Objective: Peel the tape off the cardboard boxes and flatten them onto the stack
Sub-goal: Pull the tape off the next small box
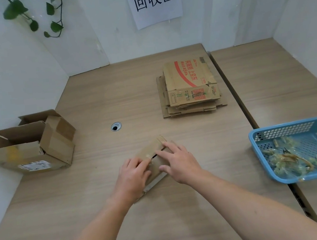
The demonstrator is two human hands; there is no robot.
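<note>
A small flat cardboard box (152,147) lies on the table in front of me, mostly hidden under both hands. My left hand (134,176) rests on its near left part, fingertips at a bit of clear tape near the centre slit; whether they pinch it I cannot tell. My right hand (177,161) presses on the box's right side with fingers spread. A stack of flattened boxes (188,88) lies at the far right of the table. Two opened boxes (33,144) stand at the left against the wall.
A blue plastic basket (276,168) with several crumpled tape strips sits at the right, over the seam between two tables. A round cable hole (116,126) is in the tabletop. White walls close in the left and back; a paper sign (154,3) hangs there.
</note>
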